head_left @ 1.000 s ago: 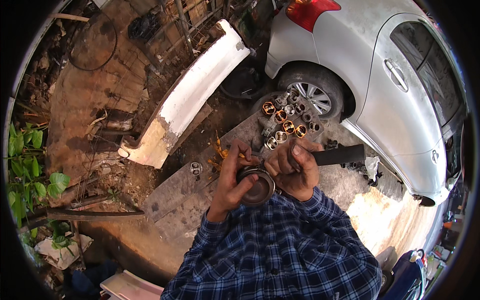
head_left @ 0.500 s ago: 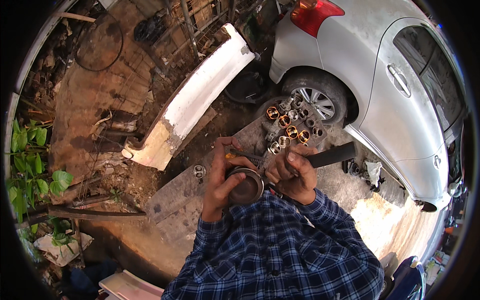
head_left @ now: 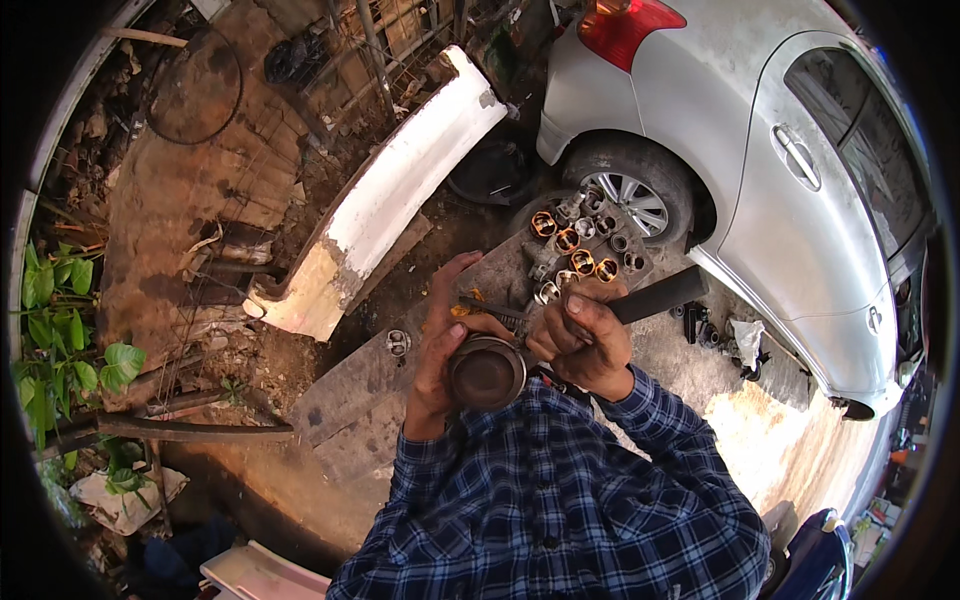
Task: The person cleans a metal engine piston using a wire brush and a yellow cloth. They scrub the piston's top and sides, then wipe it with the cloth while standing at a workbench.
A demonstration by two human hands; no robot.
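I have the piston (head_left: 487, 372) cupped in my left hand (head_left: 437, 345), fingers (head_left: 452, 290) curled around its far wall and palm against its side, its dark round crown facing up at me. It reads as cast metal: stiff, dense for its size, grimy and probably oily, so I judge it wants a full wrap around the skirt, not a pinch at the rim. My right hand (head_left: 583, 340) is just beside it, closed tight on a black-handled tool (head_left: 655, 296) whose thin metal end crosses to the piston's upper edge; whether it is a brush or a scraper I cannot tell. Just beyond my fingers, a grey slab serving as tabletop (head_left: 510, 272) carries more pistons and small engine parts (head_left: 580, 245), some with orange-lit hollows. Farther out lie a white detached bumper (head_left: 390, 195) on bare dirt and the silver car (head_left: 740, 150) with its rear wheel (head_left: 630, 195).
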